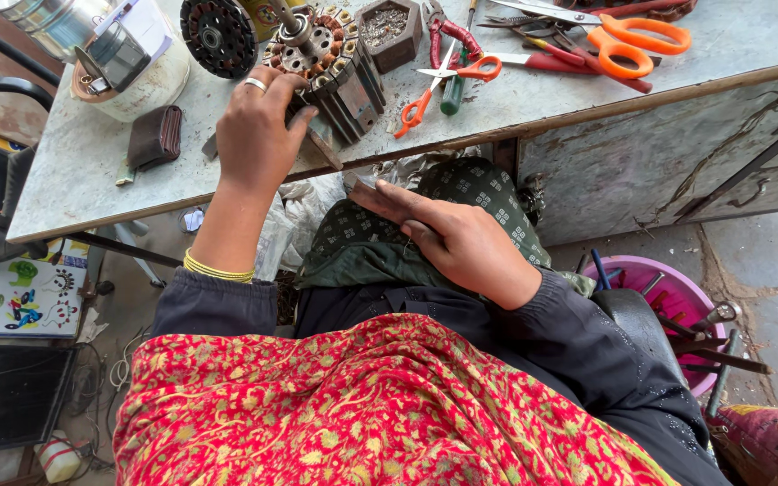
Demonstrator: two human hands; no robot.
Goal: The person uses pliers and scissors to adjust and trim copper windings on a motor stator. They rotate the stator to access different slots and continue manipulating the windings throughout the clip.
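Hands: left gripping motor stator, shaft up-left; right pinching flat strip.

A pale grey worktop is noted. Orange handles are borne by the large scissors at one o'clock and the small scissors. The shawl at six o'clock is patterned red with yellow-green florals. A green printed cloth and a purple basin are recorded.
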